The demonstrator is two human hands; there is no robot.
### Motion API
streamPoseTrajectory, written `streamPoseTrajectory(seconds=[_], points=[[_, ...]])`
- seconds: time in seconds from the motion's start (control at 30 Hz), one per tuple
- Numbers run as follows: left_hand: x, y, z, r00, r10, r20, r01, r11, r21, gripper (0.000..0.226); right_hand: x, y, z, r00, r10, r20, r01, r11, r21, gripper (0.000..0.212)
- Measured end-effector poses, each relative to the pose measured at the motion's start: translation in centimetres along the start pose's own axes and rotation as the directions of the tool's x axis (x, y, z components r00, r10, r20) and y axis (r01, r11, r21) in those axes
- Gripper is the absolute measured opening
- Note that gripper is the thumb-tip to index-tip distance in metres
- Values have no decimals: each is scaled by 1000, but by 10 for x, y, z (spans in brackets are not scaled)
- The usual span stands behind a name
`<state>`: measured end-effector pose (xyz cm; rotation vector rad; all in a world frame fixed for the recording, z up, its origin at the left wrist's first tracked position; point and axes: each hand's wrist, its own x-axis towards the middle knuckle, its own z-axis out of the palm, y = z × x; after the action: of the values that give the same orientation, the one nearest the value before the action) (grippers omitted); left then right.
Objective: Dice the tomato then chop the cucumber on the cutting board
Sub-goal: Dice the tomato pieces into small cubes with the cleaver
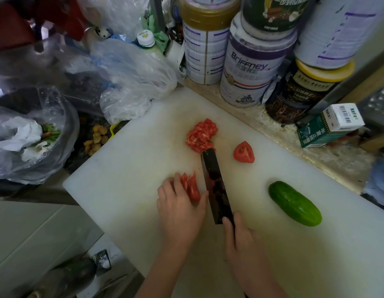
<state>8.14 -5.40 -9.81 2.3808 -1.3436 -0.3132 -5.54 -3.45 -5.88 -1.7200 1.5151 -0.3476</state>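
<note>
Dicing is sitting roughly midway, by my judgement: a pile of diced tomato point(201, 135) is lying toward the far side of the cutting board point(122, 179), while the left hand point(180, 209) is holding down a fan of tomato slices point(190, 187), its fingers point(176, 181) curling over them. The right hand point(238, 237) is gripping the handle of the knife point(217, 186), whose blade is standing just beside the slices. One tomato wedge point(243, 152) is waiting uncut right of the blade, and the cucumber point(294, 203) is lying whole near the board's right edge.

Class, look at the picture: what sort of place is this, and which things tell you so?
Most likely a home kitchen counter: a white cutting board with diced tomato, a knife, and food tins stacked behind.
</note>
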Motion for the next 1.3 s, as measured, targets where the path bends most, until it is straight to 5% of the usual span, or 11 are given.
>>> streamPoseTrajectory(seconds=[0.3,0.67,0.97,1.3], points=[[-3,5,8,995,5,-101,-13,997,-74,53,3,4,-9,1000,-12,8,11,1000,21,26],[7,-26,-5,976,216,-4,-213,956,-200,42,0,9,-15,996,-39,81,38,999,20,12],[25,-50,-16,893,430,134,-390,886,-250,48,-7,11,2,996,-84,-32,82,994,-79,55],[32,-72,-14,850,523,63,-481,819,-313,40,-15,-12,32,989,-64,-134,44,988,-151,39]])
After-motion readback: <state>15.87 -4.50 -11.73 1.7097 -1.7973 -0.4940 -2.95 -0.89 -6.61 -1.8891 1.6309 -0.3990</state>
